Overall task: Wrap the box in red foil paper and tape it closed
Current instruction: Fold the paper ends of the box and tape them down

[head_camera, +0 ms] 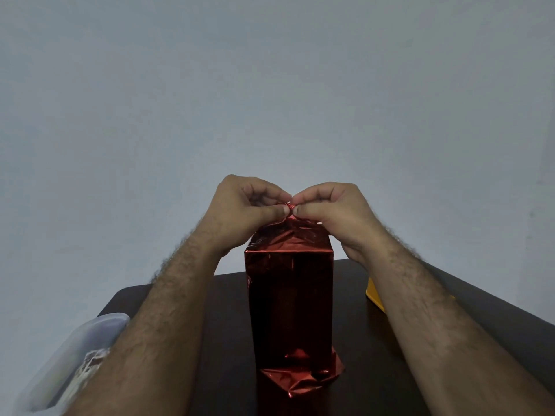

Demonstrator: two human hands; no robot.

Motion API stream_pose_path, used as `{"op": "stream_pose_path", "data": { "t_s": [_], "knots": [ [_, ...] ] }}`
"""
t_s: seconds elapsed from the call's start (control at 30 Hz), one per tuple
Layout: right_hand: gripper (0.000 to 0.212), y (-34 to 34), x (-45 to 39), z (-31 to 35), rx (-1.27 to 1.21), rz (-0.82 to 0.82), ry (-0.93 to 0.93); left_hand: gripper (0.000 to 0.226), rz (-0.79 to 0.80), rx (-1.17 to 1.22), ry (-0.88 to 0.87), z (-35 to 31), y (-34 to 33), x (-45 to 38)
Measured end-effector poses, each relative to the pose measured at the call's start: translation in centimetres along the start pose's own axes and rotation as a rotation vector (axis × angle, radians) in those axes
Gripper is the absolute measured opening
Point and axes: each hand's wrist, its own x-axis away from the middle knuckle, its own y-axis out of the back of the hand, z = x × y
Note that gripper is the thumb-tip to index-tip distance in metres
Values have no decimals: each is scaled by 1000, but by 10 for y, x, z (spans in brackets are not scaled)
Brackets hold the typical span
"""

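Both your left hand (244,205) and right hand (327,207) pinch the thin, crinkly, slippery red foil paper (288,295) atop the box; grip gathered folds; tape probably unapplied.

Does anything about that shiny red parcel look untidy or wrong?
Yes. At the near bottom of the box, loose red foil sticks out crumpled onto the table instead of lying flat. At the top, left hand and right hand pinch a twisted foil tip.
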Motion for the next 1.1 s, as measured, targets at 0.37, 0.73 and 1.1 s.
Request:
{"op": "stream_pose_path", "data": {
  "t_s": [0.37,0.73,1.1],
  "knots": [
    [11,0,15,-17,20,-58,31,19,15,-243,-17,-7,-8,-1],
    [28,8,17,1,115,60,6,20,7,-357,-70,-3,-10,-3],
    [32,18,31,3,499,101,164,20,102,-441,-98,-13,-5,5]
  ]
}}
